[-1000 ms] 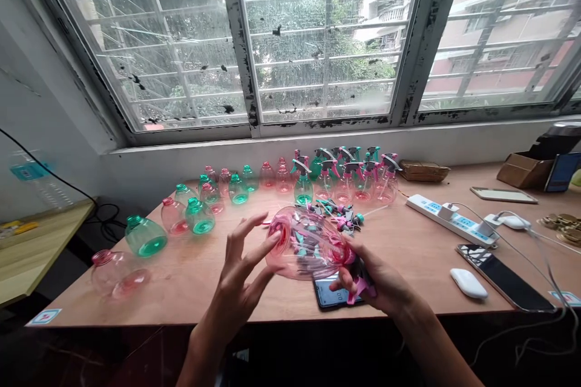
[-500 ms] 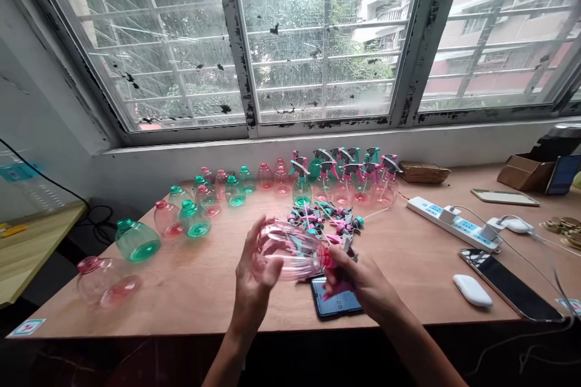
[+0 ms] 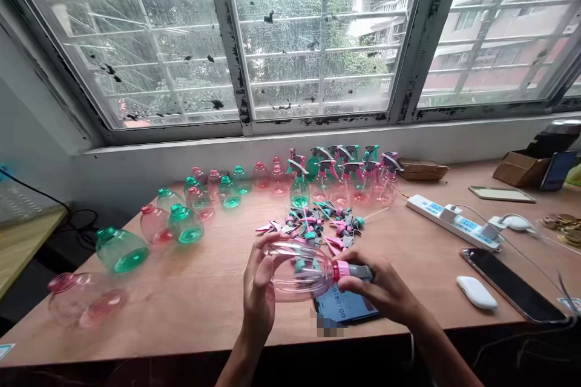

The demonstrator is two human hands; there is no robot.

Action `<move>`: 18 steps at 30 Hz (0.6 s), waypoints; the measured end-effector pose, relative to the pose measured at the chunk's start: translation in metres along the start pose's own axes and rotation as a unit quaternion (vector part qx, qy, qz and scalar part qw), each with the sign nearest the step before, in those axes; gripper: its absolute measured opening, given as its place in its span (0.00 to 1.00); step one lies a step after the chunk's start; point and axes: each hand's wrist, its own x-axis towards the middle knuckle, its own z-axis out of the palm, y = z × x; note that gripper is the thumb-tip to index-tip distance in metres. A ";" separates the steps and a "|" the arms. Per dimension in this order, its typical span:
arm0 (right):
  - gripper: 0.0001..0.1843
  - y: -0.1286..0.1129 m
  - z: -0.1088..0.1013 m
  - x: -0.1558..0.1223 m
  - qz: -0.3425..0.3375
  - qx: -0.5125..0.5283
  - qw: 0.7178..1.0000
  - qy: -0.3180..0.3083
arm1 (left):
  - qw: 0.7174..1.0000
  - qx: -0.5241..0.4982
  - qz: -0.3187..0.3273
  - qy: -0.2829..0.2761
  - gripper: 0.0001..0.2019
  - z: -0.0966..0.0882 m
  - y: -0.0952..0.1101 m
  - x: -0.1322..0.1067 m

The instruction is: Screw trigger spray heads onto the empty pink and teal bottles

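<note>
A clear pink bottle point(image 3: 300, 281) is held on its side above the front of the table. My left hand point(image 3: 259, 290) is wrapped round its base end. At the neck, my right hand point(image 3: 388, 287) grips a spray head point(image 3: 351, 270) with a pink collar and a grey body. The collar sits against the bottle's neck; how tightly it is screwed on I cannot tell. Behind the bottle lies a pile of loose pink, green and grey spray heads point(image 3: 347, 227). Partly under the hands is a phone point(image 3: 349, 305) with a lit screen.
Several open pink and green bottles point(image 3: 122, 248) stand in a curve along the left and back. Finished-looking spray bottles point(image 3: 299, 184) with heads cluster at the back middle. To the right are a power strip point(image 3: 436, 208), a dark phone point(image 3: 511, 284) and a white case point(image 3: 476, 292).
The bottle has moved slightly right and nearer, with both hands. The spray head at its neck now shows more clearly. The view has shifted a little.
</note>
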 end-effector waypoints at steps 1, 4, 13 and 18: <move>0.17 0.001 0.002 0.000 0.017 0.029 0.999 -0.022 | 1.000 0.004 0.027 0.010 0.17 0.000 0.000 -0.003; 0.25 0.001 0.011 0.000 0.047 0.078 0.994 -0.060 | 0.993 0.030 0.115 0.026 0.19 -0.003 0.008 -0.012; 0.30 -0.006 -0.055 -0.014 0.099 -0.002 0.994 -0.037 | 0.909 0.378 0.159 -0.074 0.31 -0.045 0.025 0.000; 0.28 0.006 -0.168 -0.013 0.166 -0.319 0.932 0.050 | 0.852 0.471 0.199 0.115 0.13 -0.127 0.042 0.007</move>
